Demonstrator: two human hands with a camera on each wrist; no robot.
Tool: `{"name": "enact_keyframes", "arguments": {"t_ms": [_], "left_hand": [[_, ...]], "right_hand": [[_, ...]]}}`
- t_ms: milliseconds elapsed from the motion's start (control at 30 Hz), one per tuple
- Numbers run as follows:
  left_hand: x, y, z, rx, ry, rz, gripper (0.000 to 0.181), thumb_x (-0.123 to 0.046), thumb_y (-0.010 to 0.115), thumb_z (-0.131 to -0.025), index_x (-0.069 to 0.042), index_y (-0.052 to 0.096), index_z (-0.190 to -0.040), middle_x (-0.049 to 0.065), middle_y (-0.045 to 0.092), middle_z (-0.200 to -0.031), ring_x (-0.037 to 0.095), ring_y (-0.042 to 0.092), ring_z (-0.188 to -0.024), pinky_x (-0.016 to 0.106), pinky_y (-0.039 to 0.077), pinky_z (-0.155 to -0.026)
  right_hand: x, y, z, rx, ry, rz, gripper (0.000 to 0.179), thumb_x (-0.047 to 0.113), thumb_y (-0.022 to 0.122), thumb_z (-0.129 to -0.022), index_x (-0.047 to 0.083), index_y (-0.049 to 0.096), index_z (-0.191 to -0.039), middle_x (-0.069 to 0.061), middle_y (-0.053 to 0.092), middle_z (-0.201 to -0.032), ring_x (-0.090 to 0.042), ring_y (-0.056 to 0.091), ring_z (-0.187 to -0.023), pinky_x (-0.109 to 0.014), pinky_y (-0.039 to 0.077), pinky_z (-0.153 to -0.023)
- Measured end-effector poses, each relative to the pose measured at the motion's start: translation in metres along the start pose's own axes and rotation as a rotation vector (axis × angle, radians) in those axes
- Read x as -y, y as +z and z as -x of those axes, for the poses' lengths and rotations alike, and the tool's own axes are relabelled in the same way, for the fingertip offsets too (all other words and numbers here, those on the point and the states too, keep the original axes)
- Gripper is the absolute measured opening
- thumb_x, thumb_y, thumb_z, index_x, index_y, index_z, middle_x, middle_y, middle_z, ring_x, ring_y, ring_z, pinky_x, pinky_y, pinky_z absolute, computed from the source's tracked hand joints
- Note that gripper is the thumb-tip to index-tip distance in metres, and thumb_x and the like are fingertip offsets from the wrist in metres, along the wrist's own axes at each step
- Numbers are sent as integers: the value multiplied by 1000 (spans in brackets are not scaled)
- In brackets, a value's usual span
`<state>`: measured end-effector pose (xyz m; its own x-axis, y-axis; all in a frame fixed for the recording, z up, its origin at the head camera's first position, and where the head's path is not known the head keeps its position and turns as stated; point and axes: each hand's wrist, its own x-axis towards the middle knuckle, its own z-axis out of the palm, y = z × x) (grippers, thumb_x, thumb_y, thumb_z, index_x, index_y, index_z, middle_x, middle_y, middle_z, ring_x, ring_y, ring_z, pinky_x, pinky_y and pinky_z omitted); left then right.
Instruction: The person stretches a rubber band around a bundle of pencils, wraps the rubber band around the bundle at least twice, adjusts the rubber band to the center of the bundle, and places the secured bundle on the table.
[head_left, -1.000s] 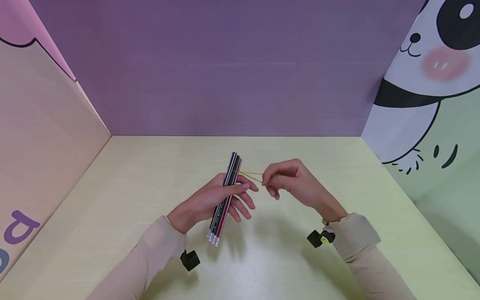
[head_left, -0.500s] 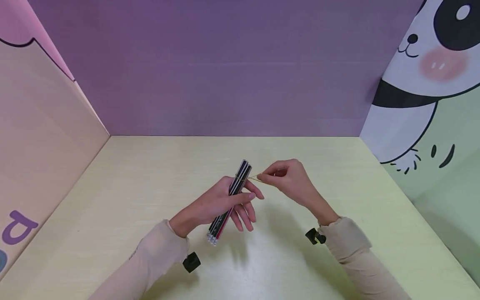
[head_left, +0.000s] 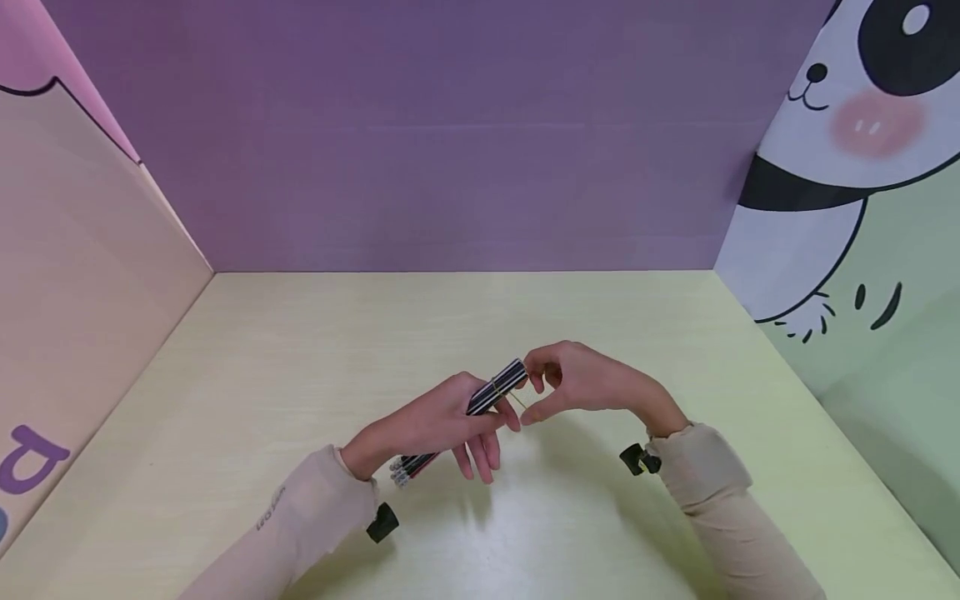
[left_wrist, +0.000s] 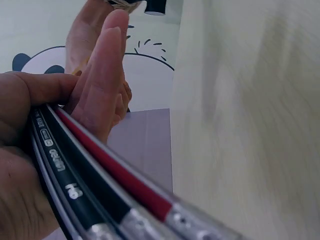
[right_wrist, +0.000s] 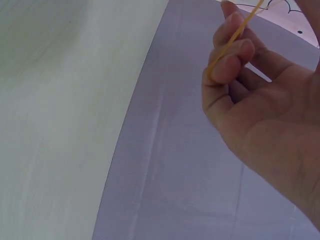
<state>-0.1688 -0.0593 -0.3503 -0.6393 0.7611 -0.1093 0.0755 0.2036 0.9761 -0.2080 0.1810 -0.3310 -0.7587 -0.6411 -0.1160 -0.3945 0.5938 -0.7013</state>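
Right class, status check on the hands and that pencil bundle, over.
Left hand grips the pencil bundle, held off the table. Right hand has the yellow rubber band hooked on its fingers, looped round the bundle's far end. Nothing in the way.

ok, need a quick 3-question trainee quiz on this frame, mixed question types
1. True or false: the left hand grips the bundle of pencils clear of the yellow tabletop.
2. What does the right hand hold? A) an eraser B) a yellow rubber band C) a pair of scissors
3. Fill in: on the head view the rubber band runs round the bundle near its ___ end, the one by the right hand.

Key: 1 true; 2 B; 3 far. The right wrist view shows the band hooked over curled fingers.
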Motion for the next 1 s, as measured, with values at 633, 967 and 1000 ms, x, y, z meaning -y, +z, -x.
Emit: {"name": "enact_keyframes", "arguments": {"t_ms": [633, 967, 1000], "left_hand": [[5, 9, 0, 51, -147, -72, 23, -9, 52, -104, 8, 58, -118, 18, 72, -79, 35, 72, -62, 39, 58, -47], [6, 9, 0, 18, -166, -134, 19, -8, 52, -103, 7, 61, -111, 17, 71, -76, 35, 71, -59, 42, 58, -48], [7, 10, 0, 12, -165, -143, 18, -8, 52, -103, 7, 61, -109, 18, 71, -76, 36, 71, -58, 43, 58, -48]], "right_hand": [[40, 8, 19, -56, -25, 304, 60, 46, 88, -71, 12, 67, -117, 2, 58, -91, -20, 54, -88, -30, 47, -71], [56, 18, 29, -108, -33, 447, 64, 39, 89, -72, 10, 66, -124, 8, 56, -99, -8, 52, -73, -25, 49, -71], [57, 19, 29, -112, -39, 461, 63, 38, 89, -72, 9, 66, -124, 8, 56, -99, -7, 52, -72, -25, 49, -70]]}}
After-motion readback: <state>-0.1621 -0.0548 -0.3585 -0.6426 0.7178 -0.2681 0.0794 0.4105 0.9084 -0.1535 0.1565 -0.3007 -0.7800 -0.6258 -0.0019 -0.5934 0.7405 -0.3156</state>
